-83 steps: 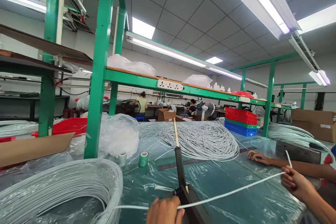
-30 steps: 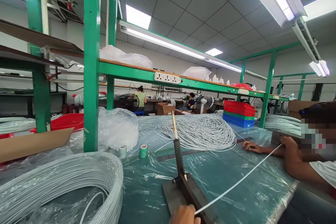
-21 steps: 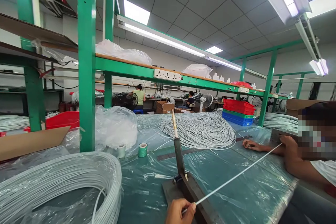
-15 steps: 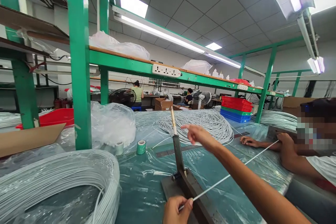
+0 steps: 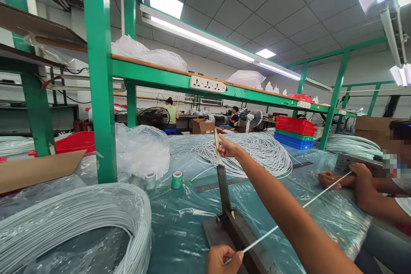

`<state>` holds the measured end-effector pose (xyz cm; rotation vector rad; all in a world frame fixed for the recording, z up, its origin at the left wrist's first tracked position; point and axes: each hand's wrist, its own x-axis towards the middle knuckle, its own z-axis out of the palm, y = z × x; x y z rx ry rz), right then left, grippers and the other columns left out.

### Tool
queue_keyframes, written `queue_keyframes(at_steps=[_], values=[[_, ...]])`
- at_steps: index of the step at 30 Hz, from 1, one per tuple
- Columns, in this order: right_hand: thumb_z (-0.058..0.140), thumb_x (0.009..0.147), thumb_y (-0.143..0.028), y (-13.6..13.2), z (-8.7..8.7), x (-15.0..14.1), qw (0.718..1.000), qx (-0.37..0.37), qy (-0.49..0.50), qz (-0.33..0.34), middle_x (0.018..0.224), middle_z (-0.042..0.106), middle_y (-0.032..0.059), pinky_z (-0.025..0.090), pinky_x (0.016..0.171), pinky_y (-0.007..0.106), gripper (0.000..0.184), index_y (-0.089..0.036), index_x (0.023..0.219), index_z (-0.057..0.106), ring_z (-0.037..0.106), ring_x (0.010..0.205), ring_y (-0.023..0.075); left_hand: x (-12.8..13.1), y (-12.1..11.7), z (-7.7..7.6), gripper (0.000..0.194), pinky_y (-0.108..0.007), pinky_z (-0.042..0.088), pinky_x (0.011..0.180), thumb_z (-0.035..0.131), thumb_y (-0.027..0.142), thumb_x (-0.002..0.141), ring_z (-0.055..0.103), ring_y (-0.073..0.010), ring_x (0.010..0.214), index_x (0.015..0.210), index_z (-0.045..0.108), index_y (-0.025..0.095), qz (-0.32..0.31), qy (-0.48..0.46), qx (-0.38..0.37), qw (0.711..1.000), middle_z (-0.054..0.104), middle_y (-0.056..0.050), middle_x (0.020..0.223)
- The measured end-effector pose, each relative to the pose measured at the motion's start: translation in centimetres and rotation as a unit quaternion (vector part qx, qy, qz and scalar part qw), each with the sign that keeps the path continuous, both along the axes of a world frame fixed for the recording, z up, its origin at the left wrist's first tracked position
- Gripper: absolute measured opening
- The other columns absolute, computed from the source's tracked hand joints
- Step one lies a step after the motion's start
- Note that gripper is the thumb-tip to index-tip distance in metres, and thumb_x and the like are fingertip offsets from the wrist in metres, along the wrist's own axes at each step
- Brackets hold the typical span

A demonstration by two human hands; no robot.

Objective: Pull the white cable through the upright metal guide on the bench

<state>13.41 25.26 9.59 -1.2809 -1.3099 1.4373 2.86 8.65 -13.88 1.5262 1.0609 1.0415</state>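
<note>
My left hand (image 5: 223, 259) pinches a taut white cable (image 5: 289, 218) at the base of a metal lever cutter (image 5: 231, 233) on the plastic-covered table. The cutter's lever (image 5: 224, 192) stands upright. My right hand (image 5: 226, 147) reaches forward and closes around the pale handle at the lever's top. The cable runs right to a co-worker's hand (image 5: 359, 171), which holds its far end against a metal block. A big coil of white cable (image 5: 73, 222) lies at my lower left and feeds toward my left hand.
A loose pile of white cable (image 5: 257, 156) lies behind the cutter. Two tape rolls (image 5: 176, 179) and a plastic bag (image 5: 143, 152) sit by a green post (image 5: 101, 94). Stacked red, green and blue trays (image 5: 295, 137) stand far right; cardboard (image 5: 35, 171) lies left.
My right hand let the cable end go to the co-worker, then rose into view and took hold of the lever handle. My left hand stays on the cable at the cutter.
</note>
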Motion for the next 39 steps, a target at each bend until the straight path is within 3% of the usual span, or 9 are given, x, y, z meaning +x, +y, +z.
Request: queue_keyframes(at_steps=[5, 10, 13, 17, 20, 24, 32, 36, 39], values=[[0.014, 0.079, -0.062, -3.8, 1.8, 2.2, 0.999, 0.024, 0.028, 0.006, 0.041, 0.039, -0.0048, 0.027, 0.038, 0.014, 0.055, -0.017, 0.081, 0.046, 0.03, 0.032, 0.0043, -0.2, -0.5, 0.8, 0.041, -0.022, 0.024, 0.047, 0.056, 0.053, 0.054, 0.035, -0.0096, 0.045, 0.042, 0.055, 0.013, 0.006, -0.05, -0.014, 0.999, 0.041, 0.004, 0.04], [0.021, 0.083, -0.054, -11.7, 2.9, 5.6, 0.997, 0.033, 0.061, 0.027, 0.059, 0.06, 0.0038, 0.043, 0.046, 0.019, 0.042, -0.019, 0.091, 0.044, 0.054, 0.047, 0.0095, -0.4, -1.0, 1.9, 0.041, -0.023, 0.021, 0.047, 0.059, 0.053, 0.051, 0.034, -0.0095, 0.044, 0.042, 0.055, 0.013, 0.0, -0.07, -0.05, 0.996, 0.041, 0.004, 0.039], [0.031, 0.085, -0.044, -17.5, 1.7, 7.5, 0.996, 0.003, 0.078, 0.034, 0.064, 0.063, 0.0063, 0.045, 0.045, 0.017, 0.028, -0.019, 0.086, 0.044, 0.057, 0.048, 0.0106, -0.5, -1.3, 2.5, 0.041, -0.023, 0.022, 0.048, 0.059, 0.054, 0.05, 0.034, -0.01, 0.043, 0.041, 0.056, 0.013, -0.003, -0.074, -0.055, 0.996, 0.042, 0.004, 0.039], [0.05, 0.078, -0.034, -24.5, -1.8, 9.0, 0.994, -0.012, 0.109, 0.017, 0.06, 0.061, 0.0051, 0.04, 0.037, 0.013, 0.017, -0.019, 0.084, 0.05, 0.054, 0.042, 0.0089, -0.7, -1.6, 3.3, 0.036, -0.024, 0.023, 0.049, 0.06, 0.049, 0.051, 0.037, -0.0111, 0.044, 0.041, 0.056, 0.014, -0.008, -0.073, -0.059, 0.996, 0.046, 0.002, 0.04], [0.054, 0.074, -0.032, -28.0, -4.3, 9.3, 0.99, -0.07, 0.116, -0.026, 0.059, 0.059, 0.0041, 0.041, 0.037, 0.013, 0.032, -0.021, 0.104, 0.05, 0.052, 0.04, 0.0087, -0.7, -1.9, 4.2, 0.033, -0.024, 0.023, 0.05, 0.06, 0.046, 0.049, 0.036, -0.0112, 0.045, 0.04, 0.056, 0.015, -0.009, -0.063, -0.067, 0.996, 0.045, 0.003, 0.04], [0.055, 0.069, -0.032, -30.3, -6.0, 9.2, 0.984, -0.138, 0.107, -0.045, 0.059, 0.059, 0.0046, 0.04, 0.033, 0.015, 0.049, -0.024, 0.115, 0.044, 0.053, 0.038, 0.0114, -0.7, -2.2, 5.1, 0.032, -0.024, 0.02, 0.049, 0.058, 0.046, 0.046, 0.031, -0.0102, 0.045, 0.038, 0.052, 0.016, -0.006, -0.052, -0.075, 0.996, 0.038, 0.005, 0.038], [0.048, 0.053, -0.026, -30.7, -7.2, 8.3, 0.983, -0.162, 0.064, -0.059, 0.048, 0.05, -0.0027, 0.022, 0.022, 0.015, 0.054, -0.021, 0.107, 0.045, 0.037, 0.024, 0.0077, -0.9, -2.4, 5.5, 0.033, -0.024, 0.021, 0.05, 0.056, 0.049, 0.044, 0.032, -0.0105, 0.046, 0.037, 0.049, 0.017, -0.01, -0.051, -0.07, 0.996, 0.038, 0.004, 0.039], [0.047, 0.051, -0.026, -30.7, -8.0, 7.9, 0.986, -0.153, -0.024, -0.055, 0.038, 0.035, -0.0085, 0.012, 0.025, 0.015, 0.041, -0.02, 0.092, 0.05, 0.024, 0.023, 0.0048, -0.8, -2.3, 5.5, 0.032, -0.024, 0.021, 0.05, 0.056, 0.047, 0.045, 0.032, -0.0107, 0.046, 0.038, 0.049, 0.017, -0.009, -0.047, -0.066, 0.997, 0.039, 0.004, 0.04], [0.054, 0.047, -0.025, -31.1, -8.4, 7.7, 0.987, -0.118, -0.093, -0.065, 0.044, 0.036, -0.0075, 0.021, 0.033, 0.013, 0.033, -0.018, 0.079, 0.054, 0.027, 0.033, 0.0023, -0.8, -2.4, 5.6, 0.031, -0.024, 0.021, 0.05, 0.055, 0.047, 0.046, 0.032, -0.0109, 0.047, 0.038, 0.049, 0.017, -0.007, -0.041, -0.066, 0.997, 0.038, 0.004, 0.04]])
